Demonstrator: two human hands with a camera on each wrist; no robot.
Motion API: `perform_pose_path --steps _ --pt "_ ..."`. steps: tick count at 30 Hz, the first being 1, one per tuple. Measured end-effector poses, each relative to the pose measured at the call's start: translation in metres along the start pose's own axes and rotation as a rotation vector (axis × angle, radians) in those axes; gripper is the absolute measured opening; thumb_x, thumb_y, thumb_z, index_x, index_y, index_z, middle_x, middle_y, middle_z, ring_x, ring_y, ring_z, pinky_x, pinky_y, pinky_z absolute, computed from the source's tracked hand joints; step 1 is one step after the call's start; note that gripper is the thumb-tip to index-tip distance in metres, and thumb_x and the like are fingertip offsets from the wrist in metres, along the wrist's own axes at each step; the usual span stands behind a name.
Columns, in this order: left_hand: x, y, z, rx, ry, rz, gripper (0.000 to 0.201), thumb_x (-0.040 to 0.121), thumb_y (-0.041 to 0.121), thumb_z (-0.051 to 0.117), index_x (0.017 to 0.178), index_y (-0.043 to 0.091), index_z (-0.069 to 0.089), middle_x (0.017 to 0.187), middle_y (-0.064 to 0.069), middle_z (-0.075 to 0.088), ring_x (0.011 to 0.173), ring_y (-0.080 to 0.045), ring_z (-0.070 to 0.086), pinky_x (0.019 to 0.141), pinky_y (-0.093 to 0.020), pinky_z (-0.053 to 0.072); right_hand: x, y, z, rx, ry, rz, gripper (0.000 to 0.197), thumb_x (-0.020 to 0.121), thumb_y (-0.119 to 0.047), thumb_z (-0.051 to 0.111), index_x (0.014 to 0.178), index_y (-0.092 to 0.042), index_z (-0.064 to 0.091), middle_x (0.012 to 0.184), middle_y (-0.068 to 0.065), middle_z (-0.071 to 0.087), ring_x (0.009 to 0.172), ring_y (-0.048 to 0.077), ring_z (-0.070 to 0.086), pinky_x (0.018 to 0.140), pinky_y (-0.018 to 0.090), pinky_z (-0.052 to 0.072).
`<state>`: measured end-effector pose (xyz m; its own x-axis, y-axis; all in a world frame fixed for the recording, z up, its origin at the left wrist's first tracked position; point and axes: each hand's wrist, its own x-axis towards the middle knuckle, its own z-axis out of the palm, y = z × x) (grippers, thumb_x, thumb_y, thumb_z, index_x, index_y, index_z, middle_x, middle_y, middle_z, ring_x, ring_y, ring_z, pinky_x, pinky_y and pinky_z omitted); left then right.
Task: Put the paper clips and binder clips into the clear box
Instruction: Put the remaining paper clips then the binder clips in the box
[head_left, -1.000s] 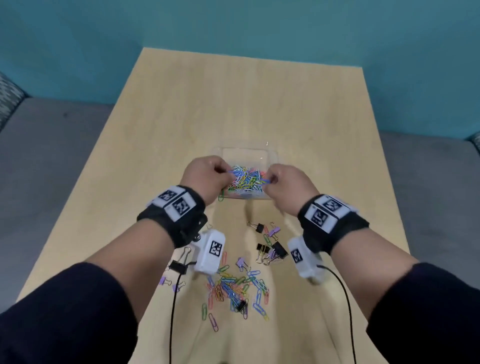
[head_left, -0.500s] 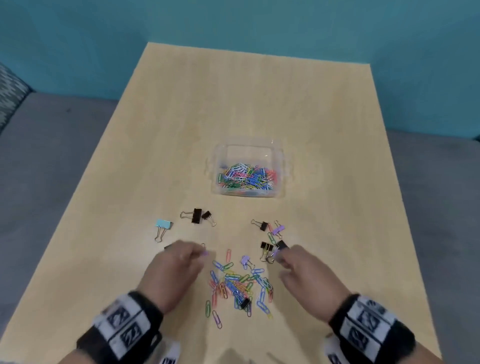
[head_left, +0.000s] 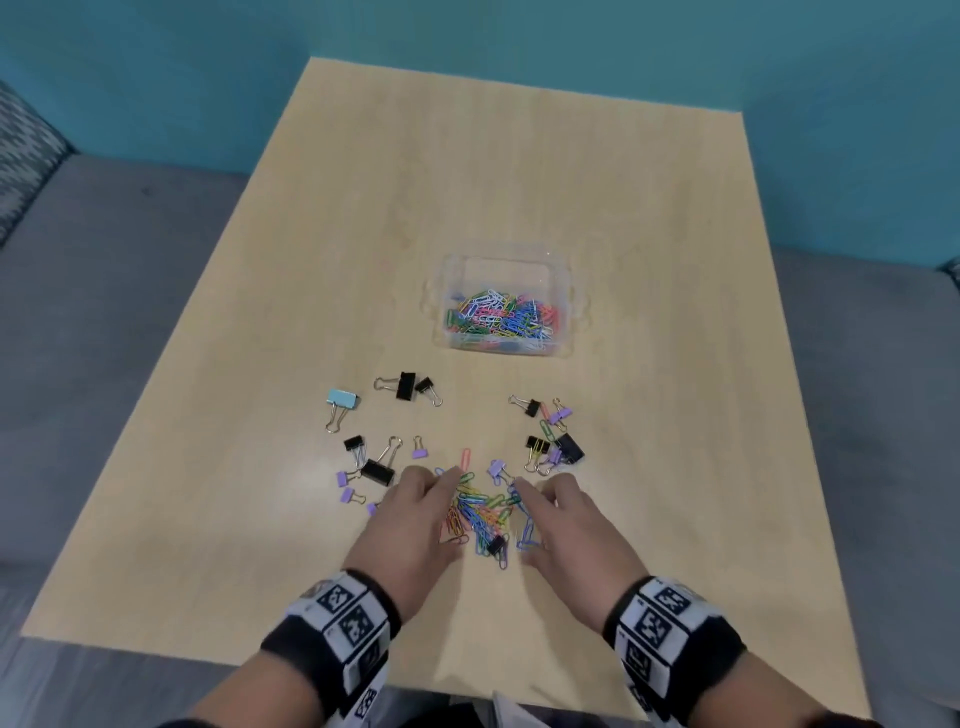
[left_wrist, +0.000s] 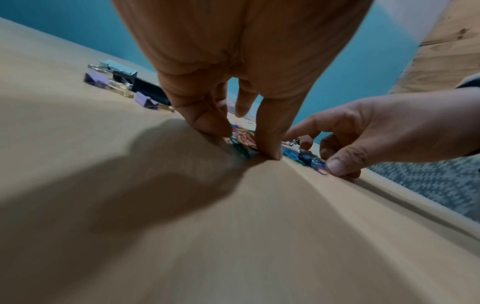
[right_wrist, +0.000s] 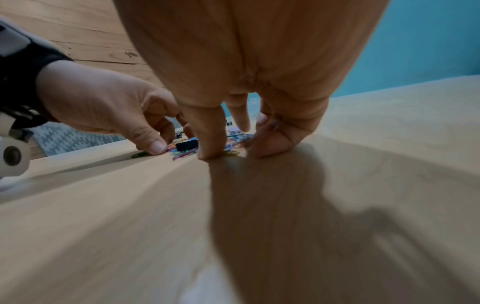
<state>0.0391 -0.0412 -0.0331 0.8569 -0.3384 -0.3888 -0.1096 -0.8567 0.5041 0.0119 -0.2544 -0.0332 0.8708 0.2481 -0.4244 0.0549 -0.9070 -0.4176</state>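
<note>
A loose pile of coloured paper clips (head_left: 483, 512) lies near the front of the wooden table (head_left: 519, 171), with a small black binder clip (head_left: 495, 544) in it. My left hand (head_left: 441, 499) and right hand (head_left: 530, 514) flank the pile, fingertips down on the table and touching its edges. In the left wrist view, green clips (left_wrist: 240, 149) lie between the left hand's thumb and fingers (left_wrist: 207, 125). Neither hand has lifted anything. The clear box (head_left: 506, 258) stands beyond, holding many paper clips (head_left: 501, 319).
Binder clips are scattered around the pile: a light blue one (head_left: 343, 400) and black ones (head_left: 406, 385) to the left, black (head_left: 569, 448) and purple ones (head_left: 560, 415) to the right. Grey floor surrounds the table; a teal wall is behind.
Both hands left the box, came back toward me and dropped to the loose pile. Over the last half second they closed in on it from both sides.
</note>
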Motion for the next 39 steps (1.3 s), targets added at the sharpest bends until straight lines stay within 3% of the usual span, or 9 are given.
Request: perform_pose_path --steps 5,11,14,18,22,28,32,36,39 --pt "0.023 0.003 -0.003 0.087 -0.017 0.087 0.063 0.083 0.027 0.066 0.138 0.03 0.036 0.117 0.001 0.036 0.101 -0.017 0.045 0.087 -0.027 0.042 0.018 -0.005 -0.001 -0.012 0.033 -0.073 0.06 0.088 -0.019 0.06 0.137 -0.036 0.03 0.109 -0.001 0.033 0.095 0.018 0.04 0.077 0.031 0.045" --pt "0.038 -0.003 -0.001 0.159 0.036 0.176 0.028 0.08 0.015 0.068 0.107 0.02 0.062 0.095 -0.001 0.041 0.076 -0.023 0.051 0.062 -0.028 0.039 0.032 -0.008 0.001 -0.131 0.087 -0.187 0.043 0.078 -0.001 0.058 0.11 -0.025 0.042 0.091 -0.001 0.027 0.077 0.021 0.041 0.053 0.033 0.042" --pt "0.037 -0.005 0.001 0.199 0.069 0.203 0.013 0.078 0.013 0.067 0.091 0.013 0.064 0.09 -0.003 0.046 0.07 -0.024 0.052 0.057 -0.032 0.046 0.029 -0.006 0.003 -0.218 0.114 -0.22 0.045 0.065 0.003 0.063 0.101 -0.02 0.048 0.088 0.001 0.033 0.075 0.022 0.039 0.048 0.029 0.026" --pt "0.032 -0.003 0.003 0.245 0.071 0.207 0.014 0.072 0.005 0.069 0.074 0.011 0.056 0.08 -0.004 0.049 0.059 -0.024 0.05 0.047 -0.035 0.047 0.025 -0.001 0.004 -0.215 0.145 -0.269 0.054 0.047 0.014 0.064 0.085 -0.018 0.04 0.081 0.005 0.044 0.066 0.022 0.038 0.048 0.028 0.023" --pt "0.031 -0.003 0.002 0.231 0.056 0.192 0.017 0.074 0.005 0.068 0.072 0.012 0.053 0.077 -0.004 0.049 0.056 -0.026 0.05 0.045 -0.032 0.043 0.026 0.006 0.002 -0.177 0.13 -0.222 0.045 0.051 0.016 0.06 0.077 -0.016 0.042 0.078 0.006 0.044 0.063 0.017 0.026 0.048 0.028 0.022" --pt "0.033 0.004 -0.009 0.017 0.019 0.018 0.008 0.086 0.017 0.055 0.084 0.017 0.064 0.087 0.001 0.053 0.075 -0.021 0.055 0.068 -0.031 0.044 0.031 0.011 -0.007 -0.131 0.07 -0.18 0.033 0.07 0.005 0.063 0.085 -0.019 0.045 0.081 0.004 0.048 0.061 0.025 0.047 0.046 0.032 0.041" --pt "0.035 0.011 -0.023 -0.247 -0.025 -0.149 0.008 0.081 0.013 0.063 0.074 0.017 0.064 0.073 0.008 0.056 0.066 -0.012 0.06 0.059 -0.024 0.045 0.032 0.012 -0.028 0.119 -0.005 -0.01 0.006 0.086 -0.011 0.051 0.08 -0.013 0.051 0.084 0.002 0.056 0.074 0.024 0.054 0.064 0.037 0.046" --pt "0.048 0.019 -0.053 -0.619 -0.049 -0.27 0.013 0.077 0.005 0.068 0.068 0.012 0.063 0.056 0.0 0.056 0.044 -0.014 0.057 0.052 -0.029 0.046 0.04 0.015 -0.063 0.58 -0.013 0.153 0.01 0.081 -0.008 0.061 0.075 -0.014 0.056 0.059 -0.006 0.053 0.048 0.011 0.046 0.042 0.02 0.038" --pt "0.077 0.028 -0.083 -0.69 0.019 -0.234 0.015 0.076 0.003 0.068 0.066 0.012 0.063 0.052 -0.004 0.057 0.041 -0.016 0.056 0.053 -0.037 0.047 0.065 0.017 -0.099 0.687 0.061 0.159 0.014 0.081 -0.002 0.062 0.074 -0.011 0.056 0.054 -0.003 0.051 0.038 0.012 0.045 0.039 0.019 0.035"
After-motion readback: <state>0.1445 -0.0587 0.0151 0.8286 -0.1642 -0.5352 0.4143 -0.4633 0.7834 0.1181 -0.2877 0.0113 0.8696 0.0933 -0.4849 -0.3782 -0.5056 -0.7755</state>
